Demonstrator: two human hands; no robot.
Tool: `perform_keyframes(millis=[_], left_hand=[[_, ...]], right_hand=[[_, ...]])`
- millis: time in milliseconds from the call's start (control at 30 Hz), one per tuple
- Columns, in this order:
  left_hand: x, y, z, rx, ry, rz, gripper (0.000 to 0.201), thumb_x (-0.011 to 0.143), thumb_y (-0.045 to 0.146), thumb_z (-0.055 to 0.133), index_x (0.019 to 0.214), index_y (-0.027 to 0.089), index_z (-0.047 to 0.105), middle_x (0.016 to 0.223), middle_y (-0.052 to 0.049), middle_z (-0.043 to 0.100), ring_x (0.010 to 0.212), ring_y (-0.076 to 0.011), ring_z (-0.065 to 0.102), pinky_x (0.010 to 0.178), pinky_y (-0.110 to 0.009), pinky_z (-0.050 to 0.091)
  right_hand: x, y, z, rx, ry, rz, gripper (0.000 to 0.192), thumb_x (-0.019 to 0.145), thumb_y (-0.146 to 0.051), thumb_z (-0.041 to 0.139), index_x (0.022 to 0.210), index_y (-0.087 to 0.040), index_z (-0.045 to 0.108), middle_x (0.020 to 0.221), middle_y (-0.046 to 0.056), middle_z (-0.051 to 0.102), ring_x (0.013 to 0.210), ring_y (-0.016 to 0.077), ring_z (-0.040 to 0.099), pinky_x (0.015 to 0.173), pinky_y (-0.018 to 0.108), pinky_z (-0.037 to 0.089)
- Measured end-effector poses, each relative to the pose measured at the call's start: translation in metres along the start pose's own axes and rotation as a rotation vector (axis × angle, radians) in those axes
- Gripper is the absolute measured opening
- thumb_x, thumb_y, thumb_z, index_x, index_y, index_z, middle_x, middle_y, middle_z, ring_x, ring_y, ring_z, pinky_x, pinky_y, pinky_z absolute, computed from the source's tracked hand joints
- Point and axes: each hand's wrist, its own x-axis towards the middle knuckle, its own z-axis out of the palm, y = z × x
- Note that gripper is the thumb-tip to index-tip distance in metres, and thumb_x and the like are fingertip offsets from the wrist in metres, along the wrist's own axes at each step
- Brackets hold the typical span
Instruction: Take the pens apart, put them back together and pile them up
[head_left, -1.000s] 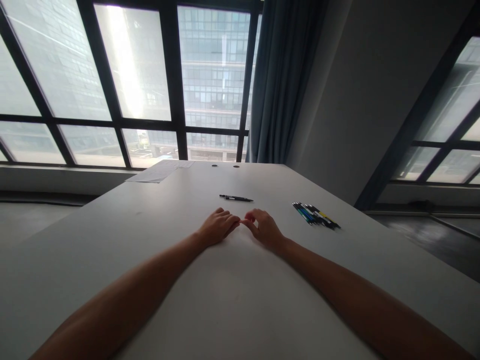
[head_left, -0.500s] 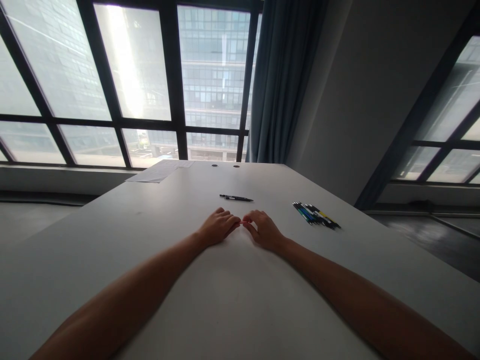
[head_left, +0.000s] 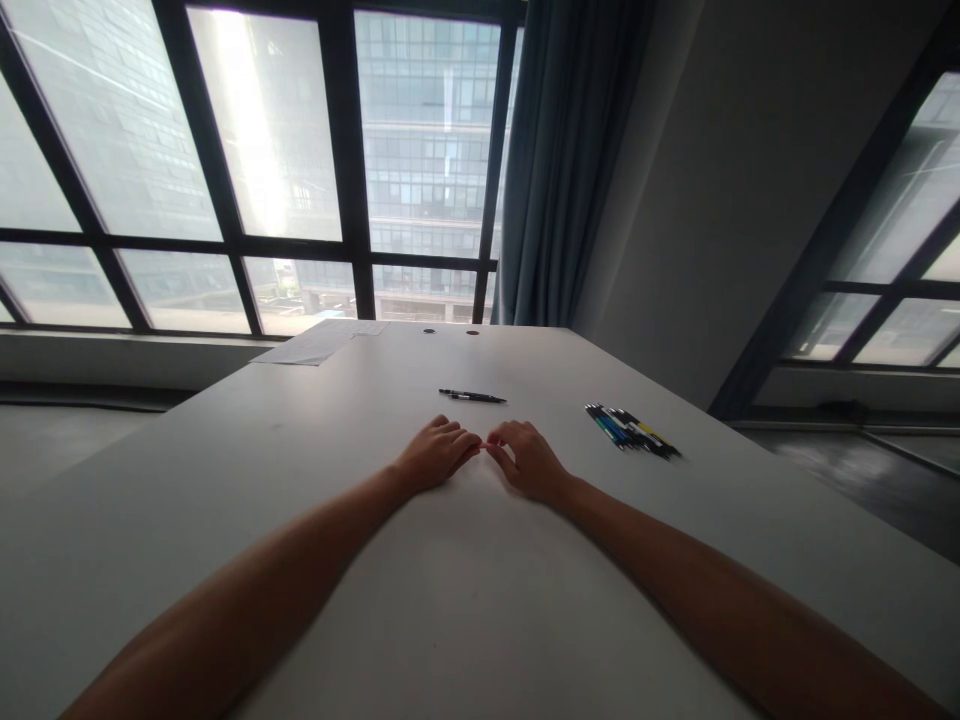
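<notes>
My left hand (head_left: 440, 452) and my right hand (head_left: 527, 460) meet over the white table (head_left: 465, 620), fingertips almost touching. Between them spans a thin, pinkish piece (head_left: 484, 446), too small to name, pinched at its left end by my left fingers and at its right end by my right thumb and finger. Most of it is hidden in the fingers. Just beyond my hands lies a black pen (head_left: 472, 397), lengthwise across the table. To the right of my right hand rests a bunch of pens (head_left: 631, 432), mostly black, with blue, green and yellow ones among them.
Sheets of paper (head_left: 307, 347) lie at the table's far left corner. Two dark round spots (head_left: 451, 332) sit near the far edge. Behind the table are large windows, a blue curtain (head_left: 559, 180) and a grey wall.
</notes>
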Motion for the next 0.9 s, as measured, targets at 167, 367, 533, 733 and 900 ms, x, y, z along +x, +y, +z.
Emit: perform_keyframes(millis=[167,367,533,733,900], left_hand=[[0.0,0.0,0.001,0.001,-0.009,-0.007,0.027,0.1,0.033,0.038,0.098,0.017,0.061,0.081,-0.003,0.069,0.075,-0.0151,0.062,0.077,-0.031,0.041],[0.0,0.0,0.001,0.005,-0.005,-0.004,0.028,0.1,0.033,0.038,0.097,0.017,0.061,0.08,-0.004,0.069,0.075,-0.0148,0.062,0.077,-0.031,0.041],[0.0,0.0,0.001,0.018,-0.002,0.0,0.029,0.1,0.034,0.039,0.096,0.017,0.061,0.079,-0.003,0.069,0.075,-0.0149,0.062,0.077,-0.03,0.041],[0.0,0.0,0.001,0.038,-0.022,-0.02,0.028,0.1,0.035,0.039,0.1,0.017,0.062,0.083,-0.004,0.07,0.079,-0.0162,0.063,0.078,-0.031,0.04],[-0.002,-0.001,0.002,0.059,-0.061,-0.166,0.025,0.097,0.032,0.043,0.105,0.017,0.061,0.087,-0.006,0.071,0.079,-0.0186,0.064,0.075,-0.034,0.041]], right_hand=[[0.0,0.0,0.0,-0.006,0.003,0.004,0.019,0.095,-0.032,0.046,0.09,-0.018,0.058,0.085,0.007,0.066,0.078,0.0189,0.057,0.076,0.034,0.037],[0.0,0.0,-0.001,-0.023,-0.015,-0.005,0.023,0.097,-0.031,0.042,0.088,-0.018,0.058,0.085,0.007,0.065,0.078,0.0183,0.056,0.075,0.033,0.036],[-0.001,0.0,-0.001,-0.046,-0.041,-0.018,0.03,0.1,-0.033,0.036,0.088,-0.017,0.058,0.085,0.007,0.065,0.078,0.0177,0.055,0.075,0.032,0.035],[0.0,-0.001,0.0,-0.067,-0.03,-0.008,0.022,0.098,-0.026,0.039,0.088,-0.017,0.057,0.086,0.006,0.065,0.079,0.0183,0.055,0.076,0.033,0.035],[0.001,0.01,0.002,-0.107,0.117,0.216,0.019,0.095,-0.024,0.041,0.088,-0.018,0.057,0.086,0.006,0.065,0.079,0.0198,0.056,0.077,0.034,0.036]])
